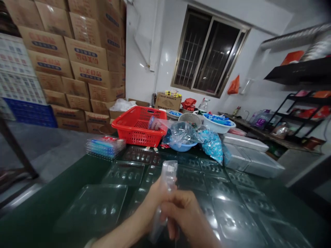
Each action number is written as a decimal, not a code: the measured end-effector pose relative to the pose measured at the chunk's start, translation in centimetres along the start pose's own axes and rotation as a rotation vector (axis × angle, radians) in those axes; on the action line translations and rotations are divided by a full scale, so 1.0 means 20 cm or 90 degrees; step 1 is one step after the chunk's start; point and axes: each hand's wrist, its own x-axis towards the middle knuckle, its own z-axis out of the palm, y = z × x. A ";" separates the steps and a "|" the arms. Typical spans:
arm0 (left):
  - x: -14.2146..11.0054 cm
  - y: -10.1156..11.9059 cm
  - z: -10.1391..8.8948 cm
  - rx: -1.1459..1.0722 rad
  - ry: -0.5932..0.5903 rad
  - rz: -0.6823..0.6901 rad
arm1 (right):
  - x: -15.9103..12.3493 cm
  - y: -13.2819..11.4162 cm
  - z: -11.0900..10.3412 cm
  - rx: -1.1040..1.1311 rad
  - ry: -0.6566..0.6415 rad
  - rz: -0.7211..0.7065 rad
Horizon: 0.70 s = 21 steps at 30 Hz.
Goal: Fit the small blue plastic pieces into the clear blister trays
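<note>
Near the middle of the head view, a narrow stack of clear plastic blister trays (169, 171) is held on edge, tilted. My left hand (153, 197) grips it from the left, its fingers partly hidden behind the plastic. My right hand (184, 209) is closed, thumb and fingers pinching at the stack's near side; motion blurs the fingertips. Beneath both hands, clear blister trays (236, 220) lie flat in rows across the dark green table (33, 213). One more tray (97, 203) lies to the left of my left hand.
A red basket (129, 132) stands at the table's far side, beside stacked filled packs (104, 147). Right of it are a blue bowl (182, 147) under clear bags, a blue patterned bag (210, 143) and metal boxes (254, 160). Cardboard boxes (88, 74) are piled behind.
</note>
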 end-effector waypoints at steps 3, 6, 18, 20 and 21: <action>0.01 0.01 -0.01 -0.005 0.003 -0.017 | 0.01 0.01 0.01 -0.009 0.006 -0.001; 0.02 0.01 -0.03 -0.019 -0.026 -0.026 | 0.02 0.01 0.01 -0.022 0.005 0.005; -0.01 0.01 0.03 -0.005 -0.058 -0.071 | 0.01 0.04 0.00 0.009 0.010 0.006; -0.01 0.02 0.04 0.007 -0.056 -0.071 | 0.01 0.04 0.00 0.005 0.014 0.004; -0.01 0.02 0.04 0.011 -0.055 -0.068 | 0.00 0.04 0.00 0.002 0.016 0.003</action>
